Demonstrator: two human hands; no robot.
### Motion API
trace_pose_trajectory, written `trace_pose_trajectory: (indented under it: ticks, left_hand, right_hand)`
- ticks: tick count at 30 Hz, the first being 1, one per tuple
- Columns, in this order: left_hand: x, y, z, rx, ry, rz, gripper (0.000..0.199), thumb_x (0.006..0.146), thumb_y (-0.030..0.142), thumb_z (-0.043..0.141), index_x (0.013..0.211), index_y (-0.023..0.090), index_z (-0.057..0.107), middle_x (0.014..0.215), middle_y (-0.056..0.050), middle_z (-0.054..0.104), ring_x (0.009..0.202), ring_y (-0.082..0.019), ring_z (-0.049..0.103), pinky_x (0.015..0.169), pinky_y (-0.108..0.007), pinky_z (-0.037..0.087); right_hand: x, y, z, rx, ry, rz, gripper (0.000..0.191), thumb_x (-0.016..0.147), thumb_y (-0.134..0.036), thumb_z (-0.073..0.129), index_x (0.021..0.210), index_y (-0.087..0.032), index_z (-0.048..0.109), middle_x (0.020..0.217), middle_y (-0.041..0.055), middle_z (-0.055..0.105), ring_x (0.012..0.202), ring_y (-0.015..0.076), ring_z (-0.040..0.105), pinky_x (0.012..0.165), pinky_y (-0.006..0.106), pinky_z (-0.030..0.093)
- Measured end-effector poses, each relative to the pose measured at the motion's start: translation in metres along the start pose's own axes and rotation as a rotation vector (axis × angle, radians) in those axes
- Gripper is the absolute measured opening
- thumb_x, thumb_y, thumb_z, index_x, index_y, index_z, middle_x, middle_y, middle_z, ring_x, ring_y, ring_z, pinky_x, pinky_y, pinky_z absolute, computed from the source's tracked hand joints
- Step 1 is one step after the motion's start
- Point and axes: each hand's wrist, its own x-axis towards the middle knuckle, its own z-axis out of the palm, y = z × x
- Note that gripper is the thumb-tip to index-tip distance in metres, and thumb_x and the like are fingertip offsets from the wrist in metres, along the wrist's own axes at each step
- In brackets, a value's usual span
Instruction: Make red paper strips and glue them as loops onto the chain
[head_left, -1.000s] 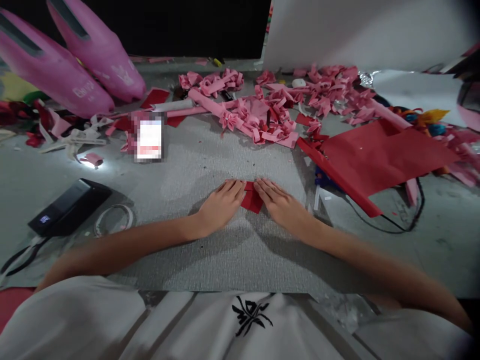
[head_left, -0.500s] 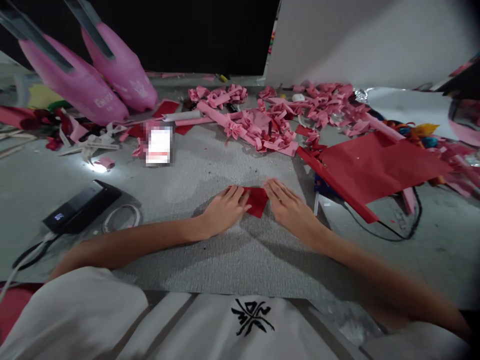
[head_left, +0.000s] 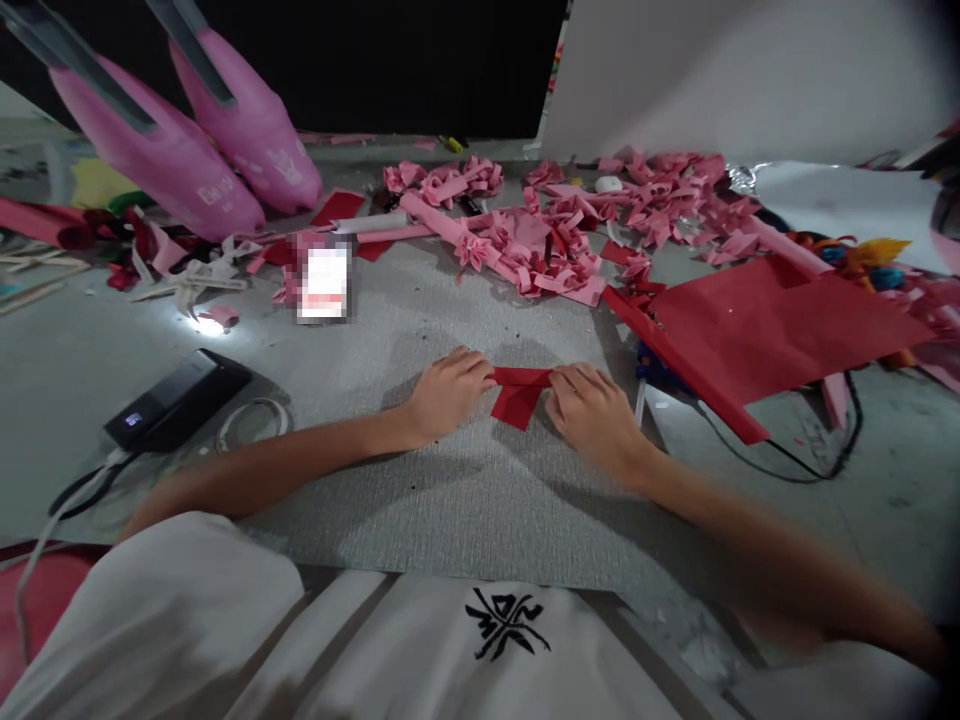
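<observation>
Between my hands is a small piece of red paper point(head_left: 517, 402), with a folded band running along its far edge and a narrower part pointing toward me. My left hand point(head_left: 454, 393) pinches the left end of that band. At the right end, my right hand point(head_left: 592, 412) grips the band with its fingers curled. Both hands rest low over the grey textured mat point(head_left: 480, 510). Parts of the paper under the fingertips are hidden.
A large red paper sheet point(head_left: 780, 320) lies to the right, beside a black cable point(head_left: 840, 440). Pink folded paper pieces point(head_left: 525, 250) are heaped at the back. On the left are a power bank point(head_left: 176, 400), a lit phone point(head_left: 325, 283) and pink slippers point(head_left: 247, 150).
The far edge of the red paper now shows as a folded band stretched between both hands. My right hand's fingers have gone from extended to curled around its end.
</observation>
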Motion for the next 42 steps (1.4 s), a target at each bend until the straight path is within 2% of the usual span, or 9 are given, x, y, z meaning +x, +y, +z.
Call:
trace_pose_trajectory:
  ticks: [3,6,10,16,19,23,29,34,42]
  left_hand:
    - [0.007,-0.003,0.001,-0.151,0.016,-0.044,0.027,0.105,0.027,0.058,0.128,0.016,0.068,0.121,-0.008,0.069,0.114,-0.021,0.061,0.103,-0.036,0.05]
    - [0.012,-0.004,0.004,-0.277,-0.011,-0.033,0.021,0.103,0.024,0.061,0.121,0.019,0.072,0.113,-0.005,0.069,0.112,-0.02,0.06,0.104,-0.036,0.05]
    - [0.018,-0.002,0.002,-0.371,-0.02,-0.08,0.014,0.098,0.018,0.068,0.111,0.017,0.073,0.109,-0.005,0.072,0.11,-0.02,0.062,0.103,-0.038,0.05]
    - [0.024,0.0,-0.002,-0.435,-0.036,-0.128,0.01,0.1,0.022,0.067,0.105,0.018,0.073,0.105,-0.005,0.075,0.098,-0.019,0.067,0.094,-0.037,0.053]
    - [0.024,-0.002,0.002,-0.383,-0.032,-0.083,0.012,0.103,0.022,0.061,0.101,0.018,0.073,0.101,-0.004,0.074,0.097,-0.019,0.066,0.092,-0.036,0.052]
    - [0.016,-0.008,0.008,-0.161,-0.019,0.12,0.023,0.108,0.022,0.049,0.1,0.015,0.069,0.099,-0.007,0.07,0.098,-0.02,0.063,0.096,-0.038,0.051]
    - [0.005,-0.009,-0.005,0.115,-0.097,0.344,0.028,0.107,0.01,0.041,0.11,0.012,0.069,0.106,-0.011,0.07,0.1,-0.022,0.064,0.093,-0.037,0.051]
    - [0.002,-0.004,-0.014,0.11,-0.127,0.366,0.028,0.105,0.005,0.044,0.115,0.011,0.069,0.11,-0.013,0.071,0.105,-0.023,0.065,0.094,-0.037,0.052]
    - [-0.002,0.005,-0.02,0.188,-0.169,0.341,0.028,0.103,0.004,0.042,0.104,0.011,0.07,0.102,-0.012,0.068,0.099,-0.024,0.064,0.089,-0.037,0.052]
  right_hand:
    - [0.011,0.008,0.006,0.157,0.071,0.006,0.034,0.107,-0.024,0.043,0.129,-0.011,0.065,0.123,0.018,0.07,0.115,0.0308,0.062,0.099,0.047,0.054]
    - [0.018,0.016,0.015,0.338,0.092,-0.035,0.037,0.107,-0.026,0.044,0.137,-0.015,0.062,0.129,0.0155,0.067,0.12,0.0285,0.059,0.105,0.047,0.051]
    - [0.023,0.024,0.024,0.482,0.075,-0.024,0.027,0.106,-0.025,0.048,0.115,-0.017,0.072,0.106,0.0103,0.072,0.103,0.0254,0.063,0.097,0.044,0.054]
    - [0.024,0.027,0.026,0.555,0.067,0.012,0.019,0.102,-0.019,0.05,0.102,-0.02,0.07,0.098,0.0089,0.069,0.097,0.0251,0.063,0.092,0.044,0.054]
    - [0.023,0.025,0.023,0.555,0.06,-0.012,0.019,0.103,-0.02,0.047,0.101,-0.019,0.067,0.099,0.0099,0.067,0.097,0.0251,0.062,0.091,0.043,0.055]
    - [0.017,0.022,0.015,0.51,0.008,-0.106,0.024,0.105,-0.019,0.041,0.11,-0.019,0.065,0.107,0.0113,0.064,0.103,0.0258,0.06,0.096,0.045,0.055]
    - [0.004,0.022,0.009,0.262,-0.025,-0.228,0.031,0.104,-0.012,0.04,0.117,-0.015,0.068,0.108,0.0141,0.063,0.104,0.0275,0.058,0.096,0.045,0.054]
    - [0.001,0.022,0.003,0.234,-0.047,-0.262,0.034,0.104,-0.009,0.04,0.119,-0.014,0.07,0.109,0.0143,0.063,0.102,0.026,0.058,0.091,0.042,0.055]
    - [-0.001,0.016,-0.01,0.173,-0.127,-0.253,0.029,0.102,-0.01,0.047,0.118,-0.014,0.071,0.109,0.0143,0.064,0.103,0.0275,0.06,0.091,0.042,0.053]
